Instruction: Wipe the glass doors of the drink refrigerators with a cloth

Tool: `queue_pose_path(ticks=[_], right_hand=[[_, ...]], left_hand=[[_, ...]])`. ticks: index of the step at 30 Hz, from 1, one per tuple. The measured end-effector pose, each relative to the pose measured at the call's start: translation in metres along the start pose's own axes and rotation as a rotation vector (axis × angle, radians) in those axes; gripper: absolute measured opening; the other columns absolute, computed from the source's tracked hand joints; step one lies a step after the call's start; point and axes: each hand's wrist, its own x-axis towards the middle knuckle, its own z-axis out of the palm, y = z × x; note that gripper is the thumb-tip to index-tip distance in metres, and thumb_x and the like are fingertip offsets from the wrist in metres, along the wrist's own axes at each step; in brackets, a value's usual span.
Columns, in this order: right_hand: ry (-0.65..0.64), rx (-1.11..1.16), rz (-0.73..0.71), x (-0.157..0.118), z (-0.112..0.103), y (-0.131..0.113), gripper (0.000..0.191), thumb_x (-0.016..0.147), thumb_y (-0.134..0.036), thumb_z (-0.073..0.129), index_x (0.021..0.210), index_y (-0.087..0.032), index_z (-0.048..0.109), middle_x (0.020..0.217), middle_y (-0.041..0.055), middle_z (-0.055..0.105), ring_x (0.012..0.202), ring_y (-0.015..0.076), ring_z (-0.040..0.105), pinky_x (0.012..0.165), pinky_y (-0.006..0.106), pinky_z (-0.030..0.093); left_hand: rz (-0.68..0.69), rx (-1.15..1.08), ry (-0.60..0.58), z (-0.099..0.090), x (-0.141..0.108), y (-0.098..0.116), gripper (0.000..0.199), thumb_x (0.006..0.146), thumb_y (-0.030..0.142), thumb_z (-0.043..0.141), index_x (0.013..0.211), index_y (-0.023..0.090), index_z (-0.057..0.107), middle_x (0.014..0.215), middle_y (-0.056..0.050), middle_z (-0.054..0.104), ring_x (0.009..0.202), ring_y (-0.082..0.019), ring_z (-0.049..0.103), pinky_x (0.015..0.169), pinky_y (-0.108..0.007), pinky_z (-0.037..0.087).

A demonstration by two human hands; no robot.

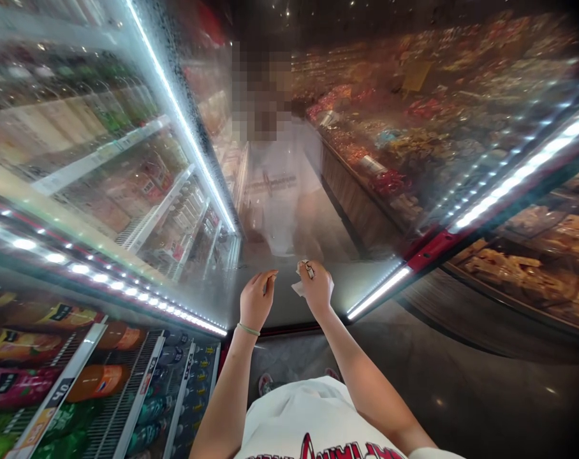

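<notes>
My right hand (318, 284) is closed around a crumpled white tissue (299, 289), whose loose edge sticks out on its left side. To the left of it, my left hand (257, 294) has its fingers curled together, with a green band on the wrist; whether anything small is between the fingertips cannot be made out. Both hands are in front of a glass door (282, 274) that stands open and shows a reflection of a person in a white shirt. Neither hand is seen clearly pressing on the glass.
Shelves of bottles (95, 381) stand at the lower left. Bright light strips (378, 293) edge the glass door. A curved display of packaged goods (523, 268) is on the right, above a dark floor (442, 376).
</notes>
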Motion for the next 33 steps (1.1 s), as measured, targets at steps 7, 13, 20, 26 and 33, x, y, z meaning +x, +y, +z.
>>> queue_pose_path(ticks=[7,13,20,26,33], right_hand=[[0.113,-0.115,-0.118,0.005,-0.003,0.011,0.045,0.102,-0.05,0.042,0.075,-0.022,0.065,0.075,0.0034,0.074,0.065,0.0179,0.061,0.075,0.031,0.037],[0.12,-0.222,-0.36,0.006,-0.002,0.009,0.035,0.102,-0.038,0.05,0.076,-0.022,0.066,0.075,0.0009,0.075,0.061,0.0153,0.059,0.073,0.031,0.033],[0.159,-0.307,-0.356,0.008,-0.007,0.012,0.03,0.102,-0.033,0.052,0.077,-0.021,0.066,0.075,0.0009,0.075,0.06,0.0149,0.058,0.072,0.031,0.03],[0.106,-0.321,-0.412,0.003,-0.007,0.009,0.027,0.103,-0.034,0.051,0.086,-0.021,0.068,0.084,0.0014,0.078,0.064,0.0149,0.06,0.071,0.032,0.028],[0.079,-0.276,-0.346,0.003,-0.007,0.006,0.03,0.102,-0.03,0.044,0.081,-0.021,0.064,0.079,0.0028,0.075,0.062,0.0146,0.058,0.071,0.03,0.029]], left_hand=[[0.004,-0.002,0.007,-0.002,-0.005,-0.002,0.024,0.103,0.026,0.049,0.114,0.027,0.07,0.106,-0.002,0.078,0.094,-0.017,0.075,0.078,-0.029,0.061],[-0.008,-0.006,-0.002,-0.004,-0.009,-0.004,0.024,0.103,0.028,0.049,0.116,0.027,0.069,0.107,-0.002,0.078,0.094,-0.018,0.076,0.077,-0.03,0.061],[-0.033,-0.015,-0.005,-0.003,-0.008,-0.002,0.024,0.103,0.028,0.049,0.117,0.028,0.069,0.108,-0.002,0.078,0.096,-0.019,0.075,0.08,-0.031,0.06],[-0.052,-0.007,-0.053,-0.005,-0.006,0.002,0.025,0.103,0.026,0.049,0.118,0.029,0.069,0.102,-0.001,0.079,0.091,-0.017,0.076,0.076,-0.029,0.058],[-0.065,-0.019,-0.042,-0.004,-0.009,-0.001,0.024,0.103,0.027,0.049,0.116,0.028,0.069,0.104,-0.001,0.079,0.092,-0.017,0.076,0.077,-0.029,0.059]])
